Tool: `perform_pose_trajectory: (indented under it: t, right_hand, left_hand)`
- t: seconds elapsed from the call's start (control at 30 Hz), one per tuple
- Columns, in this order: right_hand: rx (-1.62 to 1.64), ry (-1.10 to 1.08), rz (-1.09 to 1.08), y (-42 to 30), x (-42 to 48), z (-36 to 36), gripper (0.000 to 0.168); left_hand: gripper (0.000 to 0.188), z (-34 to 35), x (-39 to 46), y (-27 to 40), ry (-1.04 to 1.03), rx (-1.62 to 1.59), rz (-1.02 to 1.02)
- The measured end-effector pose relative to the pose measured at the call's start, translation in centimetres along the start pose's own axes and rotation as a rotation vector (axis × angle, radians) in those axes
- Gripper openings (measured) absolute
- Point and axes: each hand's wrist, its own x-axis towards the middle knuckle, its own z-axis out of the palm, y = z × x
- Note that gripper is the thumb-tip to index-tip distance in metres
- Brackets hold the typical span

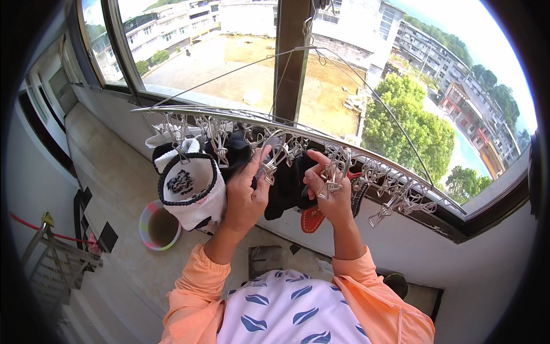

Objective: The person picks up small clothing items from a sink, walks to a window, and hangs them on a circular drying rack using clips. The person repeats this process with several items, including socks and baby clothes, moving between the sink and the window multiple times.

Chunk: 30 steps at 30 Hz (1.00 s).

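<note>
A metal clip drying rack (240, 118) hangs before the window, with many wire clips along it. My left hand (248, 193) is raised among the clips, its fingers around a wire clip (270, 165) at mid-rack; whether it grips the clip is unclear. To its left hangs a white sock with a dark rim (195, 189), beside other black and white pieces. My right hand (333, 189) has its fingers bent around wire clips (334, 172) further right. Between the hands hangs black cloth (281, 193). A red stitched piece (312, 219) hangs below my right hand.
A window frame (292, 64) stands right behind the rack. On the floor at left is a round basin (160, 225) holding dark liquid. Stairs (107, 314) with a metal railing (60, 253) lie at the lower left. A grey item (264, 260) rests on the floor below.
</note>
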Motion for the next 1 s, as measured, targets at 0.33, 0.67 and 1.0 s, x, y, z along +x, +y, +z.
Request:
perform_pose_trajectory:
  t: [0.33, 0.67, 1.0]
  right_hand:
    - [-0.606, -0.004, 0.491, 6.8, -21.2, -2.0, 0.021]
    - [-0.817, -0.030, 1.206, 9.8, -54.0, -4.1, 0.029]
    - [-0.350, 0.425, 1.190, 7.7, -60.8, -9.7, 0.024]
  left_hand:
    - [0.020, -3.8, -15.6, -4.0, -0.770, -0.167, -0.339]
    - [0.033, -0.6, -26.3, -4.2, -1.021, -0.223, -0.414]
    - [0.068, 13.4, -14.2, -3.4, -0.408, -0.513, -0.955]
